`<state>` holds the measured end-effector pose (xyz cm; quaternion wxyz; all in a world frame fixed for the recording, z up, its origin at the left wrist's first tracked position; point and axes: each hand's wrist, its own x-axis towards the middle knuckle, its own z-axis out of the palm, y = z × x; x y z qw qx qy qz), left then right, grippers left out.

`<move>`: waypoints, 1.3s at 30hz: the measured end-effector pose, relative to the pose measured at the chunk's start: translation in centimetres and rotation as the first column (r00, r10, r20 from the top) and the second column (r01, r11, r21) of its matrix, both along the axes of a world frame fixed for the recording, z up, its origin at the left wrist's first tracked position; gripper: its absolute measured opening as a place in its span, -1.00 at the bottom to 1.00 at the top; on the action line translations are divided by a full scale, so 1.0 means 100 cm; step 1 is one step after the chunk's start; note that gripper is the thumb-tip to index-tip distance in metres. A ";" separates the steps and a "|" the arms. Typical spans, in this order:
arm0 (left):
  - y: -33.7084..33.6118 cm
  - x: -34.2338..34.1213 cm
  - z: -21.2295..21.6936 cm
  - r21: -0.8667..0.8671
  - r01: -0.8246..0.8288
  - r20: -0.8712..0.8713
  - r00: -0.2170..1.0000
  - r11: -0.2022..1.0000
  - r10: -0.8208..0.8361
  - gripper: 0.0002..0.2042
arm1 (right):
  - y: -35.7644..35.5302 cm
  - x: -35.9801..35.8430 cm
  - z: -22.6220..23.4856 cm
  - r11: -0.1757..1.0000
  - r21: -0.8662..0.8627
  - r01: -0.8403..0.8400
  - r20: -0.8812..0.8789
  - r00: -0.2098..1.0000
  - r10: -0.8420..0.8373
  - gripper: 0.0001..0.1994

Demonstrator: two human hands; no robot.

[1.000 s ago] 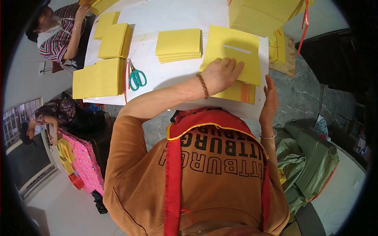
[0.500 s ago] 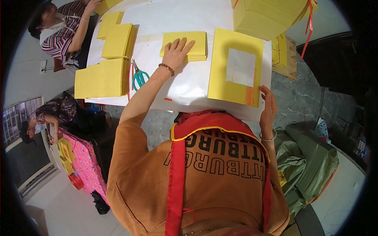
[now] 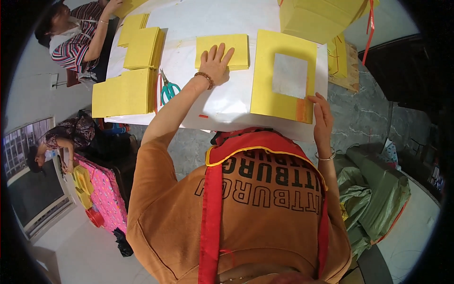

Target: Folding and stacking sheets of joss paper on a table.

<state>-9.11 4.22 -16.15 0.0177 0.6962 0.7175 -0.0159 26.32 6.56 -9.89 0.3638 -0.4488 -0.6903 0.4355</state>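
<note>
My left hand [image 3: 216, 65] rests with spread fingers on the near part of a small stack of yellow paper [image 3: 229, 45] in the middle of the table. Right of it lies a larger yellow sheet [image 3: 265, 97], bearing a silver-grey rectangle [image 3: 289, 75] and an orange patch at its near right corner. My right hand [image 3: 323, 116] is at that sheet's right edge, fingers mostly stretched out, fingertips touching or close to the edge; no grip shows. Teal-handled scissors [image 3: 168, 90] lie left of my left forearm.
Stacks of yellow paper [image 3: 124, 94] fill the white table's [image 3: 208, 19] left side. A bulky yellow bundle [image 3: 317, 21] with red ties stands far right. Another person [image 3: 78, 42] works at the far left; one more bends over a pink-covered table [image 3: 106, 189]. Green wrapped bundles [image 3: 373, 189] stand right.
My left hand has slid slightly toward me on the small stack, whose near edges look more even. My right hand stays by the large sheet's edge. The whole view has shifted a little.
</note>
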 end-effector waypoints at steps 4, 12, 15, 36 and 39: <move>0.005 -0.002 0.034 -0.043 0.011 0.111 0.994 0.999 -0.006 -0.26 | 0.002 0.004 -0.010 0.999 -0.028 -0.039 -0.032 0.999 0.038 -0.72; -0.013 0.093 0.102 0.317 0.258 0.362 0.856 0.912 -0.368 -0.52 | 0.008 0.004 -0.015 0.981 -0.192 -0.036 -0.159 0.987 0.005 -0.70; -0.025 0.130 0.105 0.269 0.457 0.387 0.755 0.848 -0.529 -0.62 | 0.010 0.004 -0.016 0.974 -0.221 -0.048 -0.193 0.981 0.005 -0.69; 0.006 0.131 0.107 -0.157 0.323 0.856 0.516 0.933 -0.035 -0.86 | 0.011 0.006 -0.013 0.949 -0.301 -0.095 -0.241 0.970 0.021 -0.64; 0.008 0.129 0.102 -0.193 0.314 0.882 0.472 0.930 0.024 -0.86 | 0.013 0.007 -0.017 0.954 -0.281 -0.108 -0.246 0.969 0.037 -0.62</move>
